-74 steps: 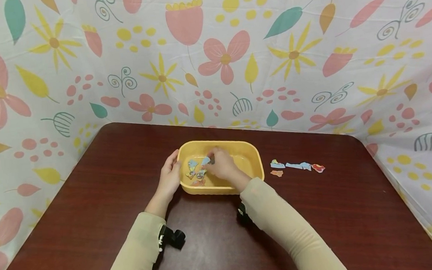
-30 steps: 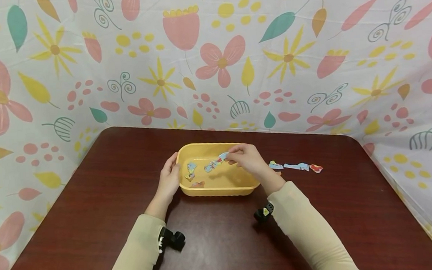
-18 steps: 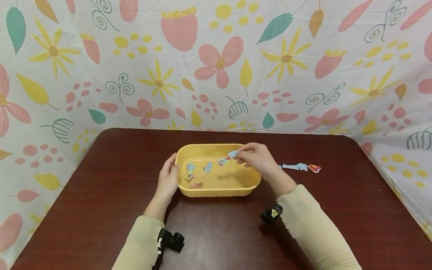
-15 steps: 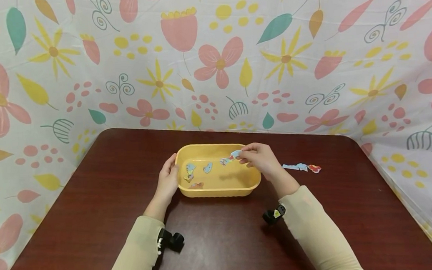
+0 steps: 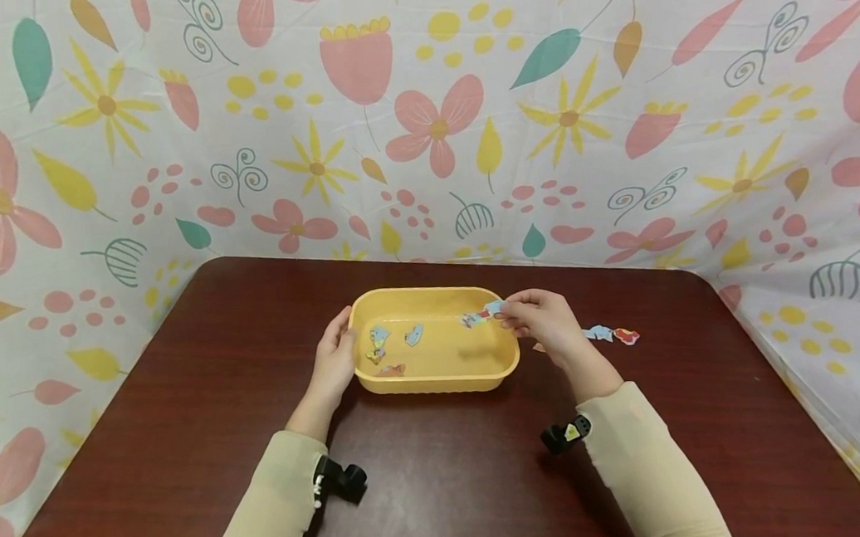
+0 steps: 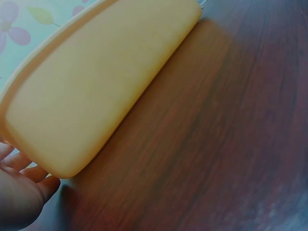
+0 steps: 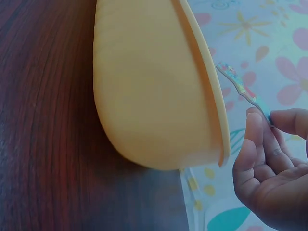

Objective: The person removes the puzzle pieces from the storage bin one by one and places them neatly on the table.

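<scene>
Puzzle piece (image 5: 484, 314), a flat printed cut-out in blue and red, is pinched between the thumb and fingertips of the right hand (image 5: 546, 321) and held in the air over the right end of the yellow plastic tub (image 5: 438, 381), just above its rim; to carry it well, the pinch should hold only the piece's edge and the piece should stay level and clear of the rim. From the head view the left hand (image 5: 335, 360) rests against the tub's left end with relaxed fingers curved along the wall, steadying it on the dark red table (image 5: 185, 402). Inside the tub lie a few loose puzzle pieces (image 5: 386, 346) gathered toward its left side, the right half of the floor being bare; more pieces (image 5: 613, 335) lie on the table just right of the tub, partly hidden by the right hand. In the left wrist view the tub's outer wall (image 6: 96, 91) fills the frame, with the left hand's fingertips (image 6: 33, 175) touching its lower corner. In the right wrist view the piece (image 7: 243, 91) shows edge-on, thin and slightly curved, clamped at its near end by the thumb and forefinger (image 7: 255, 125) beside the tub's rim (image 7: 211, 96).
</scene>
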Demonstrator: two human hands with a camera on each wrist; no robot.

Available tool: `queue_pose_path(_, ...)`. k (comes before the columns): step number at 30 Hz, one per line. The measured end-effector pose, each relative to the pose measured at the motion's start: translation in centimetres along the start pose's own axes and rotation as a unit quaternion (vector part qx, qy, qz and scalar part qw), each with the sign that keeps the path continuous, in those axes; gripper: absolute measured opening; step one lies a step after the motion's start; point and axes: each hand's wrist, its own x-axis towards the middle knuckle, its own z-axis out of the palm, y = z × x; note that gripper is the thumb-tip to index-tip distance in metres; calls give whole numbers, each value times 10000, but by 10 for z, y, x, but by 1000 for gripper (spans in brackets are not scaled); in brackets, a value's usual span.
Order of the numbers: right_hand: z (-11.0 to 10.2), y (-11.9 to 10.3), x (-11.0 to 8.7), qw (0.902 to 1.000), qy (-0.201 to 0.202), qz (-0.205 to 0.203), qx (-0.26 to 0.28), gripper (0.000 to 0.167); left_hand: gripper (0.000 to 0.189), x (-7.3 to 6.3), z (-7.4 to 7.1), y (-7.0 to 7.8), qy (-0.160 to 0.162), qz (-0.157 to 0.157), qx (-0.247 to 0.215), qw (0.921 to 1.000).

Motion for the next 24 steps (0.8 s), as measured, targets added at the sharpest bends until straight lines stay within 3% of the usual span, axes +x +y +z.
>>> queue_pose_path(24, -40, 25, -13, 9979, 32, -182, 620, 30, 47, 1, 0, 1, 27, -47, 18, 10000)
